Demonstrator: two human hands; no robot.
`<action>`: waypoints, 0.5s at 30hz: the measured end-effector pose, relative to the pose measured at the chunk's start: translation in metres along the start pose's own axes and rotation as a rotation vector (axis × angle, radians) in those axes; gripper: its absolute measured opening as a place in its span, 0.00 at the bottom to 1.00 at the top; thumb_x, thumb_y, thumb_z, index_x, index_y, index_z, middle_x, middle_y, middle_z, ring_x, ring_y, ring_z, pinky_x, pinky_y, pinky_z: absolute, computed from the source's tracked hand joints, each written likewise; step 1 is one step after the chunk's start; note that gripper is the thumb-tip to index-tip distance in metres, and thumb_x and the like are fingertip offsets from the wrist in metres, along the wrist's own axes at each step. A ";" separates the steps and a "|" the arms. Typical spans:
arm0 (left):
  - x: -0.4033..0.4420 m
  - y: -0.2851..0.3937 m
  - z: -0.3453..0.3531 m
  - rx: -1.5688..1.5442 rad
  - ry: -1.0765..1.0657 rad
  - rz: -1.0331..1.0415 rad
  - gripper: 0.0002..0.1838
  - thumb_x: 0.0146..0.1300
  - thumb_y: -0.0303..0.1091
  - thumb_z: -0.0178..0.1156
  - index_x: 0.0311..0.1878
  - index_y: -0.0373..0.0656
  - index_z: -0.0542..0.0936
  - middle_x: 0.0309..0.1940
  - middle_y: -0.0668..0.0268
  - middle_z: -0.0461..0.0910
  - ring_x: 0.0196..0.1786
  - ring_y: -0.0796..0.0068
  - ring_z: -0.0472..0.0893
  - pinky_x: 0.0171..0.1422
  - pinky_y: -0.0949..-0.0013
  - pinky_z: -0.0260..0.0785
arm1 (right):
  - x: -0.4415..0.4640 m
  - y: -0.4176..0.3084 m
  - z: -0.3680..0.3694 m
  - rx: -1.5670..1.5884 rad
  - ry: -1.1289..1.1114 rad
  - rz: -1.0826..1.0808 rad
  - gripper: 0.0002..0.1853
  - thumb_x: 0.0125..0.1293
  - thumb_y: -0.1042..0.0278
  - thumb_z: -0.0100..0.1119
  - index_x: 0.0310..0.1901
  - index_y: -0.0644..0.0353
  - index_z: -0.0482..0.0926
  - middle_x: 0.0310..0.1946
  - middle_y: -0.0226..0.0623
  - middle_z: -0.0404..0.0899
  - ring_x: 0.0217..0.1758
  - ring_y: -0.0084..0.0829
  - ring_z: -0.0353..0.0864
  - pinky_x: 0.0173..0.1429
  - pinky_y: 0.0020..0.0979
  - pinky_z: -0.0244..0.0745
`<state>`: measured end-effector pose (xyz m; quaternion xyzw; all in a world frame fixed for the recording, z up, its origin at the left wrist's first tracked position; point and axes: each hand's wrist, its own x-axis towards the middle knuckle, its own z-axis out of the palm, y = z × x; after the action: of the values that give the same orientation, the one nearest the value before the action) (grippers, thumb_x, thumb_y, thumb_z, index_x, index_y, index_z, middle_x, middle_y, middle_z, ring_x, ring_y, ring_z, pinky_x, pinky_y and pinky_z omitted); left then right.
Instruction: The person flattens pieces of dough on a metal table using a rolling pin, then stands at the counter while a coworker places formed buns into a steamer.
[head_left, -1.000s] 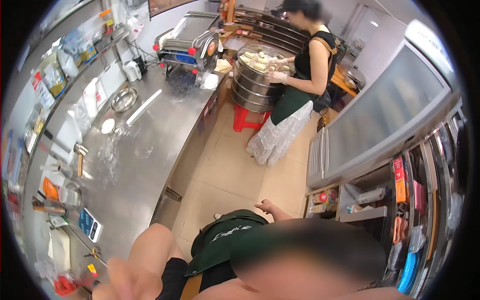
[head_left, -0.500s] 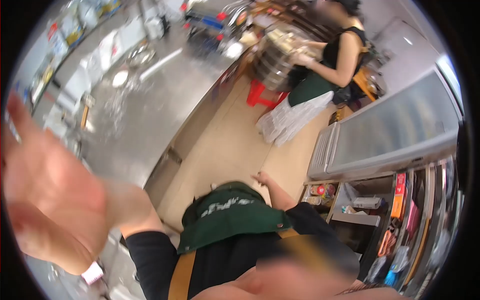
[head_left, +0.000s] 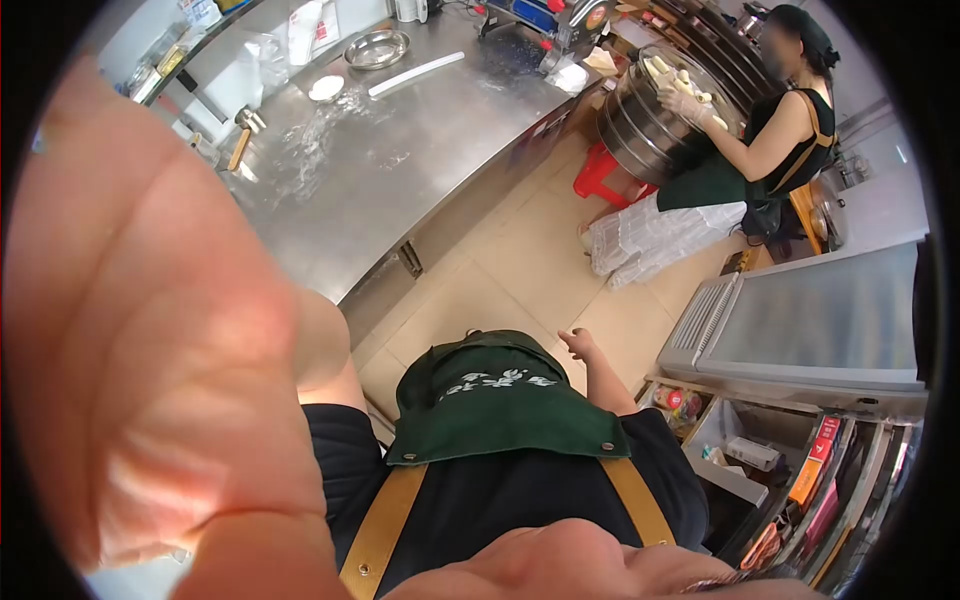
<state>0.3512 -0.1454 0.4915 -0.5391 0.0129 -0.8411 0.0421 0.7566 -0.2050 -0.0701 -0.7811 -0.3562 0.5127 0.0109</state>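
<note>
My left hand (head_left: 170, 330) is raised very close to the camera and fills the left side of the view, its palm facing me; its fingers run out of view or are too near to make out. Beyond it lies the steel worktop (head_left: 400, 170), dusted with flour. Low beside my green apron (head_left: 510, 410), my right hand (head_left: 577, 345) hangs over the tiled floor. Its fingers are partly spread, with nothing visible in them. On the worktop are a white rolling pin (head_left: 416, 74), a metal bowl (head_left: 376, 49) and a small white mound (head_left: 325, 88).
A co-worker (head_left: 790, 130) in a green apron stands at a stacked steamer (head_left: 640, 130) on a red stool (head_left: 603, 178). A dough machine (head_left: 550, 20) sits at the worktop's far end. On the right are a glass-door fridge (head_left: 820, 320) and shelves with boxes (head_left: 815, 460).
My left hand has risen from the lower left to right in front of the camera. The view has shifted, so the worktop and co-worker appear higher. My right hand still hangs low.
</note>
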 end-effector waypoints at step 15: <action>-0.016 -0.005 0.004 -0.018 0.034 0.030 0.17 0.66 0.42 0.52 0.54 0.44 0.72 0.54 0.65 0.73 0.57 0.60 0.72 0.74 0.41 0.47 | -0.009 0.010 0.008 0.051 -0.021 0.037 0.45 0.62 0.45 0.63 0.69 0.73 0.57 0.56 0.58 0.74 0.50 0.45 0.81 0.47 0.44 0.81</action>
<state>0.3614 -0.1386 0.4789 -0.5250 0.0292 -0.8491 0.0495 0.7533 -0.2206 -0.0705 -0.7814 -0.3286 0.5301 0.0178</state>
